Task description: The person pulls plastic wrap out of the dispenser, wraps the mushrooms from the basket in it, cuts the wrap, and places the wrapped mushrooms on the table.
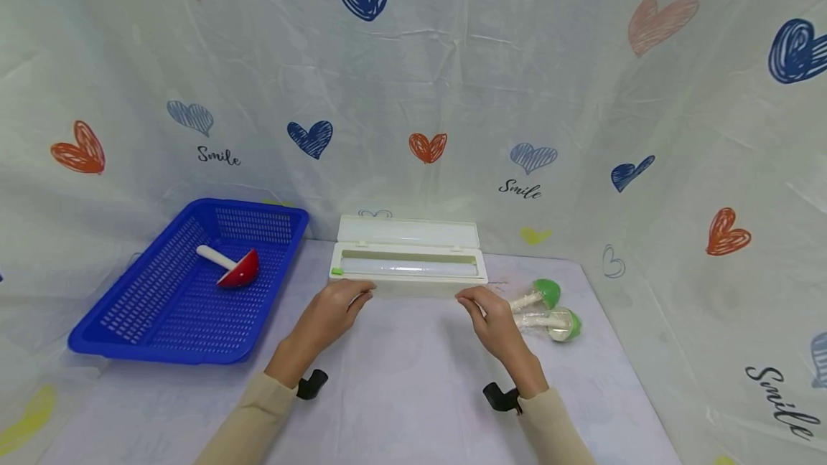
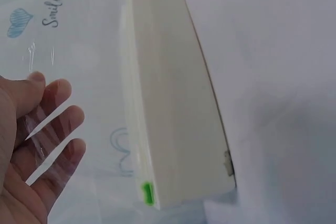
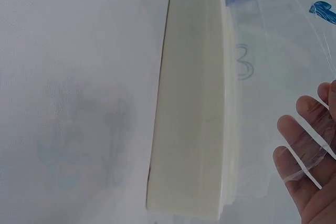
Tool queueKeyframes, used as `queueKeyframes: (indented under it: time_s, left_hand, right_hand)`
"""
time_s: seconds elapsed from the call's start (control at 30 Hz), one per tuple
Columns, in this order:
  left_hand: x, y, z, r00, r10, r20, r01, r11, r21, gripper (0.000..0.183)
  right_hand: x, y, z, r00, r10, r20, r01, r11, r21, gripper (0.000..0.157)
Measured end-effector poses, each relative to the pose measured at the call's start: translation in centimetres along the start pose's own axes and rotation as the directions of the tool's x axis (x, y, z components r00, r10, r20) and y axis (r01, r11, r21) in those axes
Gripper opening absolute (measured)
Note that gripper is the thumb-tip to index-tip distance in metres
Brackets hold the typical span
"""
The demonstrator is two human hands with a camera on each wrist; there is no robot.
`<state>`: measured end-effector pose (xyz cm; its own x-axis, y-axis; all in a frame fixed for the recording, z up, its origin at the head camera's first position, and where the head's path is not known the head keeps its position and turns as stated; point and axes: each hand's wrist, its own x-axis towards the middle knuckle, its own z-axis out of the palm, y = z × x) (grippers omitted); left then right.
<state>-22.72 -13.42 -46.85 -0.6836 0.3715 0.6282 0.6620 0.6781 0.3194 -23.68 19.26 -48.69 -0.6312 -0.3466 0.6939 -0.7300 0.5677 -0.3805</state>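
A white cling film dispenser [image 1: 413, 287] stands at the back of the table with its lid [image 1: 408, 232] raised. Inside lies a roll of clear film [image 1: 408, 267], and a green slider [image 1: 337, 271] sits at the left end of its edge. My left hand [image 1: 332, 309] is at the box's front left, pinching clear cling film [image 2: 44, 145] between thumb and forefinger; the other fingers spread behind the film. At the front right, my right hand [image 1: 494, 321] pinches the film's other side, its thumb partly cut off in the right wrist view. The film between the hands is barely visible.
On the left a blue plastic basket [image 1: 161, 339] holds a red-headed mushroom-shaped thing [image 1: 240, 270] with a white stem. Two green-headed ones [image 1: 548, 293], wrapped in clear film, lie right of the box beside my right hand. A heart-printed sheet [image 1: 413, 77] hangs behind.
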Motion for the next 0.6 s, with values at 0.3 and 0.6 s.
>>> queueKeyframes:
  time_s: [0.3, 0.6]
  left_hand:
    - [-0.1, 0.4, -0.7, 0.997, 0.063, -0.046, -0.063, 0.998, 0.005, 0.017]
    - [0.4, 1.2, -1.7, 0.99, 0.112, -0.09, -0.111, 0.994, 0.01, 0.016]
  right_hand:
    - [0.1, -0.5, -0.7, 1.0, -0.014, -0.001, 0.014, 1.0, 0.003, 0.006]
    - [1.0, -1.3, -1.7, 0.998, -0.048, -0.033, 0.048, 0.999, -0.01, 0.015]
